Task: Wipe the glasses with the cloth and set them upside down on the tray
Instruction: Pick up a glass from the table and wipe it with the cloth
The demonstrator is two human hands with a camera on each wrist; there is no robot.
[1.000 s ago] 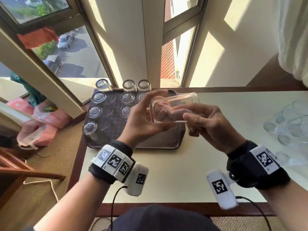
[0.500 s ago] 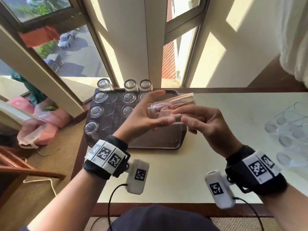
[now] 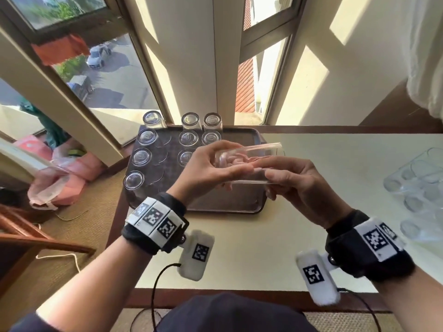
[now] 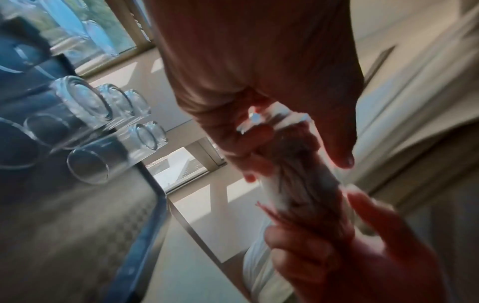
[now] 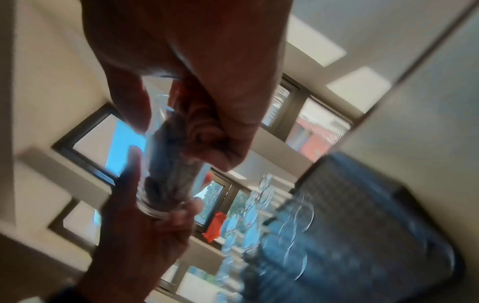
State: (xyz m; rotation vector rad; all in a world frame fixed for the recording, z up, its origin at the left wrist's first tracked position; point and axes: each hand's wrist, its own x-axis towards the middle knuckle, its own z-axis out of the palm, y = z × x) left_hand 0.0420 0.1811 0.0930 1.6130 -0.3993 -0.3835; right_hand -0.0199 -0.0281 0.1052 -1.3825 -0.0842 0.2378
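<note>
Glass (image 3: 249, 164) lay on its side in the air, above the near right part of the tray (image 3: 225, 202), so that its mouth faced the wiping hand. Stuffed inside it was the pink cloth (image 3: 236, 161). At the base end the left hand (image 3: 206, 173) curled round the glass to steady it; at the mouth end the right hand (image 3: 299, 188) pinched the rim and cloth, fingers reaching in. Beyond the left hand stood finished glasses (image 3: 146, 137) upside down; well beyond the right wrist waited unwiped glasses (image 3: 417, 183).
</note>
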